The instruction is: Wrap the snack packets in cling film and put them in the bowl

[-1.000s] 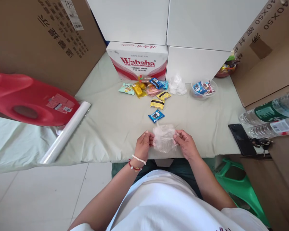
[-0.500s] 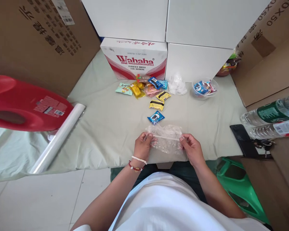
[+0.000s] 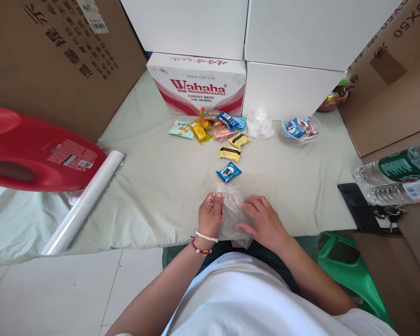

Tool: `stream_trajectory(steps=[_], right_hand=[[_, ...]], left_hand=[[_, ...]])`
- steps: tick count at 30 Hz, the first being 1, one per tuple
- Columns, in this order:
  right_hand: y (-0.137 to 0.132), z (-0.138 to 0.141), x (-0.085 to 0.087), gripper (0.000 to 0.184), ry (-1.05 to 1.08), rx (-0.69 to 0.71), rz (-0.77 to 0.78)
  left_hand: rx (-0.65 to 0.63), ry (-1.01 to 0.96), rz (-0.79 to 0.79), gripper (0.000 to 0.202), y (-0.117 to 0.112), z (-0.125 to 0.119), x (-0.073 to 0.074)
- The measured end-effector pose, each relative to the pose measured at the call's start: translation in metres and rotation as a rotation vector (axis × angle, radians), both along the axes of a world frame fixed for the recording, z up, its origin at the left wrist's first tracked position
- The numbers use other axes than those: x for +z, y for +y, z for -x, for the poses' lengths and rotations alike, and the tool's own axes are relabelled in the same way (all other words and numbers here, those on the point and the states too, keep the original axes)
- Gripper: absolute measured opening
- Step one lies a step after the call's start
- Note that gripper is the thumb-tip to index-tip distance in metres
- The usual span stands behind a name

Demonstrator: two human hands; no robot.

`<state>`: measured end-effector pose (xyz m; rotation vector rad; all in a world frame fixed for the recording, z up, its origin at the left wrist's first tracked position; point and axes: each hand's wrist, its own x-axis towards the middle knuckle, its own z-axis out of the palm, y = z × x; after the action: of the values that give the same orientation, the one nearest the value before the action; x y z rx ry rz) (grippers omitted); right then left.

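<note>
A clear, crinkled plastic bag (image 3: 234, 219) hangs between my hands at the table's front edge. My left hand (image 3: 210, 215) is closed on its gathered left side. Fingers apart, my right hand (image 3: 264, 221) lies against the bag's right side and does not grip it. Just beyond the bag is a blue snack packet (image 3: 228, 172). Farther back lie two yellow packets with dark bands, the nearer yellow packet (image 3: 230, 153) and the farther yellow packet (image 3: 239, 140).
Several mixed snack packets (image 3: 201, 130) lie before the Wahaha box (image 3: 199, 88). Right of them are a crumpled clear bag (image 3: 260, 123) and a clear bowl (image 3: 300, 140) holding packets. A red plastic stool (image 3: 31, 154) and white roll (image 3: 86, 200) are left; a phone (image 3: 357, 207) and bottles (image 3: 402, 165) are right.
My right hand has let go of the bag's right corner and moved slightly left, its fingers opening. The bag, spread wide before, now hangs narrower from my left hand.
</note>
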<state>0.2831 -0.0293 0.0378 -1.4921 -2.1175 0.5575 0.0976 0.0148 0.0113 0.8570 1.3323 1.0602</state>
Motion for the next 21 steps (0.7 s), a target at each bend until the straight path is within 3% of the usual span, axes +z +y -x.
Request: stream_trajectory(steps=[2, 4, 8, 12, 15, 17, 21], right_hand=[[0.002, 0.007, -0.008, 0.019, 0.076, -0.037, 0.047], [0.003, 0.007, -0.014, 0.019, 0.270, -0.097, 0.150], [0.001, -0.005, -0.015, 0.032, 0.716, -0.239, 0.484], [-0.002, -0.017, -0.014, 0.044, 0.955, -0.485, 0.591], [-0.004, -0.027, -0.019, 0.049, 0.986, -0.628, 0.573], [-0.006, -0.032, -0.025, 0.050, 0.930, -0.679, 0.541], [-0.008, -0.035, -0.037, 0.047, 0.734, -0.663, 0.496]], left_hand=[[0.000, 0.010, -0.009, 0.052, 0.003, 0.007, 0.000], [-0.008, -0.037, 0.032, 0.054, 0.006, 0.014, 0.001], [-0.052, -0.154, 0.128, 0.053, 0.010, 0.027, 0.002], [-0.113, -0.120, 0.189, 0.047, 0.017, 0.037, 0.000], [-0.087, 0.070, 0.149, 0.041, 0.029, 0.048, -0.005], [-0.038, 0.324, 0.058, 0.036, 0.035, 0.056, -0.008], [0.205, 0.874, -0.349, 0.033, 0.030, 0.064, -0.012]])
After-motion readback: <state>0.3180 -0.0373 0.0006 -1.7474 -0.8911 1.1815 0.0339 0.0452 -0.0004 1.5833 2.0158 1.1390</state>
